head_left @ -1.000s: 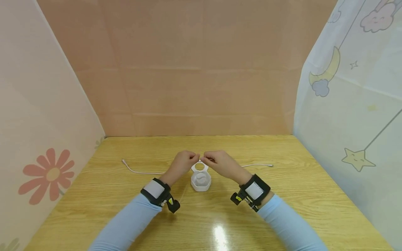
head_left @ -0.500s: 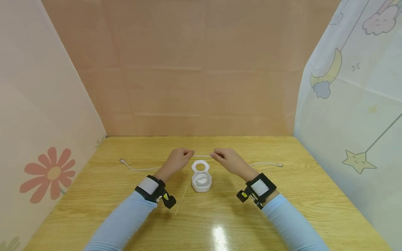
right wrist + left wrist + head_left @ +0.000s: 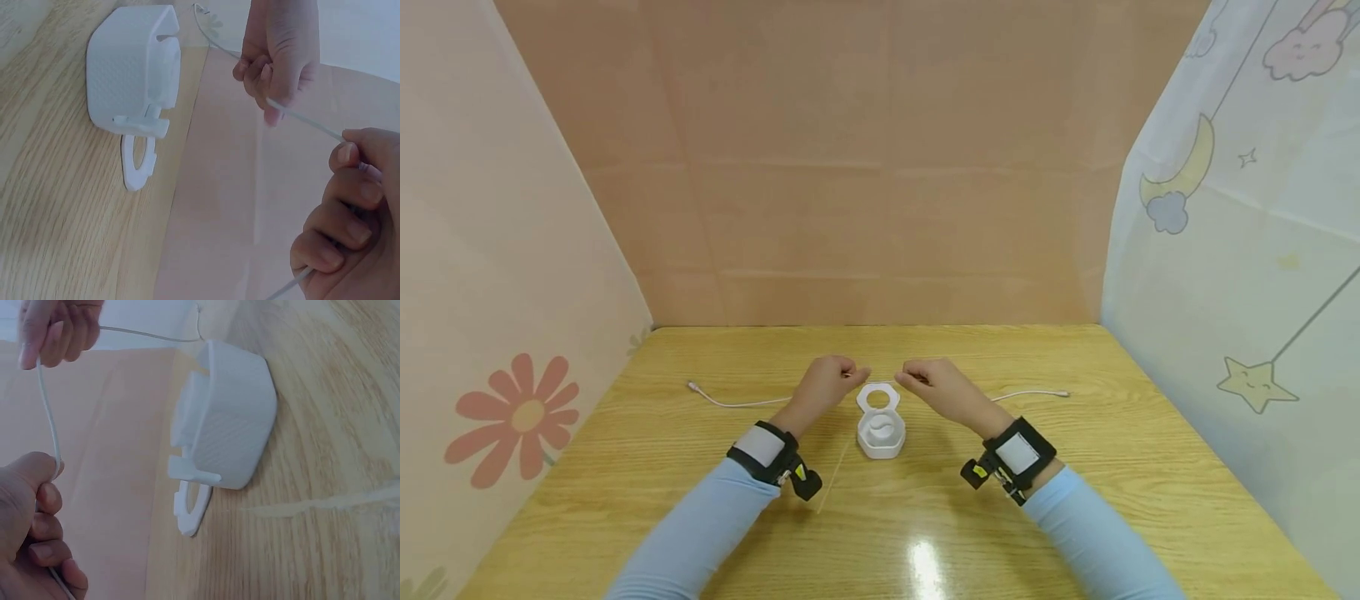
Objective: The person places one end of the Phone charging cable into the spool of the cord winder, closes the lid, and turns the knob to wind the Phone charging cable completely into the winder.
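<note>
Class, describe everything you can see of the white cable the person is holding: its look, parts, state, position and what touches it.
The white cable is thin, smooth and looks like flexible plastic, with a small connector at each end. It runs left to right across the wooden table. The left hand and the right hand each pinch its middle, holding a short span above the table, over the white cable box without touching it. Both outer lengths trail down onto the table.

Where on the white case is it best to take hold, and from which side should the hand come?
Probably grip the case by its flat side walls, coming from above, thumb on one wall and fingers opposite. It sits open side up on the table, and its ring lid sticks out at the far side, so keep off that side.
</note>
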